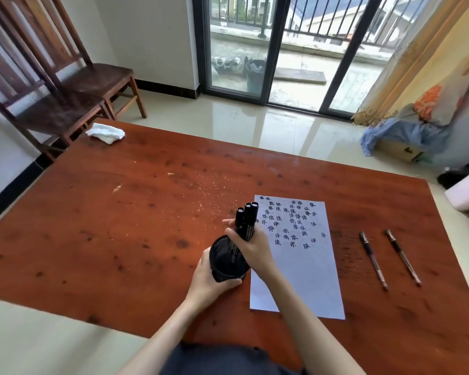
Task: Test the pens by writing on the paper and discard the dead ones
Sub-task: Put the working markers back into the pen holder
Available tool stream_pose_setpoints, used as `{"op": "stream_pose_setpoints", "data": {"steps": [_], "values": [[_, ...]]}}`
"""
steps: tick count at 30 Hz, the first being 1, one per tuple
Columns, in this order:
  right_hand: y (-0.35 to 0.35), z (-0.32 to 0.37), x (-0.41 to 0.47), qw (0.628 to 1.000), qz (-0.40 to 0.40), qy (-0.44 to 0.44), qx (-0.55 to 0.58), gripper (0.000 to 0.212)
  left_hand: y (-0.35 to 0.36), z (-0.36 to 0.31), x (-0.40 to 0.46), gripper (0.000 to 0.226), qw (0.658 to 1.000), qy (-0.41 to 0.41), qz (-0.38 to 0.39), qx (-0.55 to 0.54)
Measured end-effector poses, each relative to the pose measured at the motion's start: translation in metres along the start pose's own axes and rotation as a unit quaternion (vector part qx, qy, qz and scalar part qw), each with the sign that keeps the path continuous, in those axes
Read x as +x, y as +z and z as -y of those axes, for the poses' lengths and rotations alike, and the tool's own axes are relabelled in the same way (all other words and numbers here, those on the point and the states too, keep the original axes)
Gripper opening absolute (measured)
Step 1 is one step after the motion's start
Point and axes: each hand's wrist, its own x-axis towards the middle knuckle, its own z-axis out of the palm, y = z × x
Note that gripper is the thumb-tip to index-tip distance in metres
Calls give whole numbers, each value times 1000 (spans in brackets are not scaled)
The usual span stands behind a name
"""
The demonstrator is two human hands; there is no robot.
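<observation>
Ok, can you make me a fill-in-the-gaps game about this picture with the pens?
1. The right hand grips ____ black markers.
2. The left hand holds a black mesh ____.
3. Two pens lie on the table to the ____ of the paper.
4. A crumpled white ____ lies at the table's far left corner.

Missing words: three; pen holder; right; cloth

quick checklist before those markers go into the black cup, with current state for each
1. Right hand grips the three black markers as one bundle: ok.
2. Left hand holds the mesh pen holder, tilted, mouth open: ok.
3. Holder interior empty: cannot tell, dark inside.
4. Markers capped: ok, cap ends show on top.
5. Paper lies flat on the table, test marks on its upper half: ok.
6. Two pens lie apart right of the paper: ok.
</observation>
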Motion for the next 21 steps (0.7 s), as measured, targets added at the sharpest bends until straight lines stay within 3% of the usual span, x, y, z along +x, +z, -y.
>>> {"op": "stream_pose_setpoints", "data": {"steps": [3,6,10,17,21], "values": [[-2,-12,-6,999,17,42,-21,23,0,-1,-1,89,1000,3,-1,-10],[-5,-22,-13,994,43,94,38,16,0,1,0,87,1000,7,-3,-13],[-9,-18,-8,985,101,108,87,23,-1,1,-1,88,1000,8,2,-12],[-7,-18,0,987,136,73,-54,44,-6,1,0,92,998,12,43,-37],[-13,-21,4,980,170,81,-66,59,-23,-3,0,105,996,29,83,-26]]}}
